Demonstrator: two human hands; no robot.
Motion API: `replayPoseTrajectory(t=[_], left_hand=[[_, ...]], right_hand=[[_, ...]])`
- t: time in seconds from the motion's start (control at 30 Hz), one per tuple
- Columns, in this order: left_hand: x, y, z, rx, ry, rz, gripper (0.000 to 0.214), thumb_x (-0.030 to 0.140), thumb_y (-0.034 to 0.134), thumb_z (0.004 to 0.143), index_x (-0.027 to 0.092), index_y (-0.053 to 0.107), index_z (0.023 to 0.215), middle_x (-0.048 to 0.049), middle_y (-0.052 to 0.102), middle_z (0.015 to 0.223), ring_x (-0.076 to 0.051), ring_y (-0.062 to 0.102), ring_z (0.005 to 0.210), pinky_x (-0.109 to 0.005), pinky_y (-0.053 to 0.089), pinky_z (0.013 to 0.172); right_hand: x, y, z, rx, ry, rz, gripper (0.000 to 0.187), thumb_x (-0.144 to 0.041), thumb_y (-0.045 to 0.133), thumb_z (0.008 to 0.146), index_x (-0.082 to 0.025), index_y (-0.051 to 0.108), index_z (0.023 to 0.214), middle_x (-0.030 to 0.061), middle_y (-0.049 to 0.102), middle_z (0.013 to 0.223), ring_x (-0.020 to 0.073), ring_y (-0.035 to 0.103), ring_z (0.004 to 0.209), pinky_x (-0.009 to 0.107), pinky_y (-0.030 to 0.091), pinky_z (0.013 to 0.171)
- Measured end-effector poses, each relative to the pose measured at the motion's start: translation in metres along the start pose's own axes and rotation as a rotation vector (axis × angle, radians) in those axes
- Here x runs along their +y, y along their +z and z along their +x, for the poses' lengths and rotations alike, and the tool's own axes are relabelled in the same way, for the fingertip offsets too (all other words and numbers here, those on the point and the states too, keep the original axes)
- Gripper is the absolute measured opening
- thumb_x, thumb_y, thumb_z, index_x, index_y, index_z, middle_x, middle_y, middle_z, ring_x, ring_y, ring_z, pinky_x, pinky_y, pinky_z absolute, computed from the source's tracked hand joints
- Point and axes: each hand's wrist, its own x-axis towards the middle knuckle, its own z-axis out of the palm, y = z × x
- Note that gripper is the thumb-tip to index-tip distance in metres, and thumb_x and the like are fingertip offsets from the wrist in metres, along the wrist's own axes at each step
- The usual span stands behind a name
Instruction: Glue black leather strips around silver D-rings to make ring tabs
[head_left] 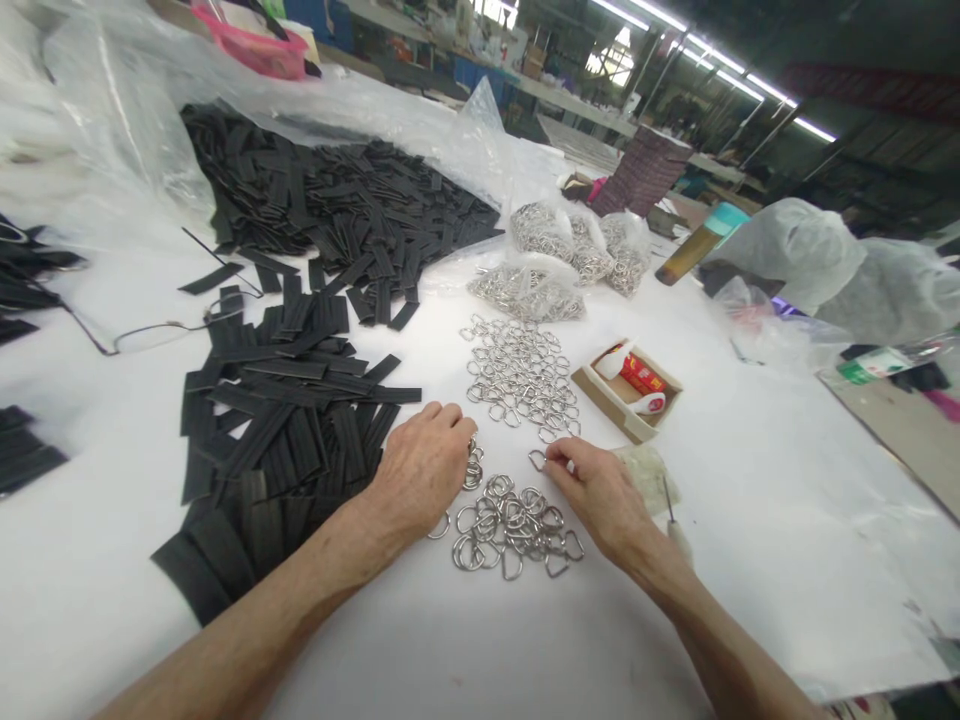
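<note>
Clutching a D-ring stack [473, 467] is the left hand [420, 465]; right hand [600, 492] pinches one D-ring [537, 459].

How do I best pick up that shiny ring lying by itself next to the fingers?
Probably pinch the lone ring by its thin wire rim, coming from above on the right hand's side. It lies flat on the white table, apart from the ring pile, so a fingertip in its open middle could tip an edge up first.
</note>
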Motion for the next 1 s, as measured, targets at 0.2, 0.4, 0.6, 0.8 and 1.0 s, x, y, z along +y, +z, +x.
replayPoseTrajectory(t=[0.2,0.4,0.6,0.8,1.0], left_hand=[[0.000,0.000,0.000,0.006,0.002,-0.003,0.019,0.008,0.044,0.084,0.015,0.061,0.083,-0.0064,0.062,0.089,-0.024,0.056,0.089,-0.034,0.047,0.071],[0.000,0.000,-0.001,-0.004,-0.003,-0.009,0.018,0.008,0.044,0.084,0.015,0.061,0.083,-0.0064,0.062,0.089,-0.024,0.056,0.089,-0.033,0.046,0.071],[0.001,-0.001,-0.001,-0.011,-0.005,0.000,0.018,0.009,0.044,0.084,0.015,0.061,0.083,-0.0065,0.062,0.090,-0.024,0.056,0.089,-0.033,0.046,0.070],[0.001,-0.002,-0.001,-0.012,-0.003,-0.006,0.019,0.009,0.044,0.084,0.015,0.061,0.082,-0.0066,0.062,0.089,-0.024,0.056,0.089,-0.034,0.047,0.069],[0.001,-0.001,-0.001,0.000,0.003,-0.003,0.019,0.008,0.044,0.084,0.015,0.062,0.083,-0.0067,0.062,0.090,-0.025,0.057,0.089,-0.034,0.048,0.070]], right_hand=[[0.001,0.002,-0.001,0.004,-0.057,-0.021,0.010,-0.020,0.050,0.084,-0.021,0.060,0.082,0.0020,0.065,0.083,0.0170,0.058,0.074,0.028,0.039,0.065],[0.000,0.003,0.002,0.000,-0.088,-0.046,0.009,-0.018,0.051,0.086,-0.020,0.060,0.085,0.0027,0.064,0.085,0.0178,0.058,0.076,0.030,0.040,0.069],[-0.004,-0.002,-0.003,-0.078,-0.131,-0.050,0.014,-0.017,0.051,0.087,-0.020,0.061,0.080,0.0005,0.063,0.083,0.0141,0.057,0.074,0.026,0.040,0.067],[-0.010,-0.003,-0.010,-0.173,-0.158,-0.114,0.015,-0.015,0.050,0.086,-0.019,0.062,0.079,0.0027,0.063,0.082,0.0149,0.055,0.072,0.027,0.037,0.065],[-0.013,-0.002,-0.007,-0.188,-0.113,-0.133,0.016,-0.012,0.048,0.083,-0.018,0.060,0.074,0.0018,0.061,0.070,0.0145,0.053,0.063,0.026,0.034,0.057]])
